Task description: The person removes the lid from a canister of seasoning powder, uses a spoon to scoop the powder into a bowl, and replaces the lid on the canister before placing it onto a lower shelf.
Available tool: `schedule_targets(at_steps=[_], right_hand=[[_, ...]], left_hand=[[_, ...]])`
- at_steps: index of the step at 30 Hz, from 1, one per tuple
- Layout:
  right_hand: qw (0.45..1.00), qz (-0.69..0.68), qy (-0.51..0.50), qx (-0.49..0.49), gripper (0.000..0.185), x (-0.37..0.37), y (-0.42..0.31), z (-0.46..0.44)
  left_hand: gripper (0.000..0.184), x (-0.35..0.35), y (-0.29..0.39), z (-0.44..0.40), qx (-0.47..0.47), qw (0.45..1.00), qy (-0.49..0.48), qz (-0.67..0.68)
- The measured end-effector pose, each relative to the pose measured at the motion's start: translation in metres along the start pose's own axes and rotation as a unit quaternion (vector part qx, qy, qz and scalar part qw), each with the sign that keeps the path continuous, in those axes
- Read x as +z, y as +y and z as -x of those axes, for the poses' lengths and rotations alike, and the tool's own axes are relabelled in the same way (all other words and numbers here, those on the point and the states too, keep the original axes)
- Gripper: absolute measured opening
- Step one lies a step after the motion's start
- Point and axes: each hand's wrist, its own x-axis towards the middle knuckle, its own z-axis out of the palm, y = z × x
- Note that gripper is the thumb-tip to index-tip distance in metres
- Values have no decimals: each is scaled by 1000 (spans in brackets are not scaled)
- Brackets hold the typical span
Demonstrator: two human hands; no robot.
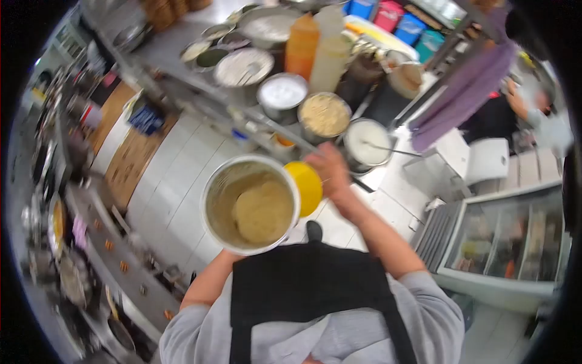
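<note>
A deep metal pot (pixel 219 209) with a thick beige mixture (pixel 264 212) inside is held up in front of my body. My left forearm runs beneath it, and the pot hides my left hand. Against the pot's right rim is a round yellow object (pixel 305 189). My right hand (pixel 329 170) is beside its right edge, blurred, so whether the fingers grip it is unclear. Just beyond stand a container of yellowish crumbly food (pixel 324 115) and a pot of white liquid (pixel 367 139) with a ladle in it.
A metal counter (pixel 173 82) ahead carries bowls, an orange bottle (pixel 302 45) and a pale bottle (pixel 329 64). Stove burners and pans (pixel 73 279) line the left. A glass-topped cooler (pixel 503 233) is at the right, with another person (pixel 485 118) beyond it.
</note>
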Motion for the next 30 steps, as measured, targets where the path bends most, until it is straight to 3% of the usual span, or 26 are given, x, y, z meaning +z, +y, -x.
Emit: schedule_targets(at_steps=[1,2,3,5,7,11,13,14,15,16,17,18,19,22,30], right_hand=[[987,147,-4,58,113,11,8,-8],[993,-112,-38,24,109,21,34,-11],[978,-197,-54,44,105,51,8,-11],[978,-197,-25,62,95,76,-3,-14],[958,-270,33,88,94,86,-1,-15],[925,-359,109,58,92,80,-13,-14],[954,-269,118,-53,94,80,-43,-12],[980,-154,98,-81,94,81,-62,-10],[980,-154,94,-84,94,82,-77,-12],[977,109,40,-176,91,83,-89,-13],[897,361,-16,-255,89,88,-99,-14],[892,391,-58,-220,83,98,-107,-13],[828,503,-67,-240,79,103,-107,-14],[816,514,-55,-258,76,98,-107,-23],[809,520,-213,-174,70,98,-77,-49]], left_hand=[[55,5,7,8,-75,988,-12,131],[55,-26,7,-1,-98,992,5,84],[55,-27,11,3,-103,989,-61,88],[58,-41,21,13,-143,982,-19,120],[65,-26,28,21,-155,961,-161,163],[73,-14,35,27,-135,967,-171,132],[81,-15,41,25,-103,979,-137,111],[82,-23,42,23,-74,987,-128,69],[82,-32,43,19,-71,987,-129,67],[82,-41,45,15,-55,990,-126,19],[81,-45,46,16,-38,992,-120,-29],[81,-33,45,19,-30,995,-75,-65],[81,-21,38,22,6,995,-29,-94],[81,-36,37,11,-8,994,-98,-53],[73,-62,17,17,29,998,19,-44]])
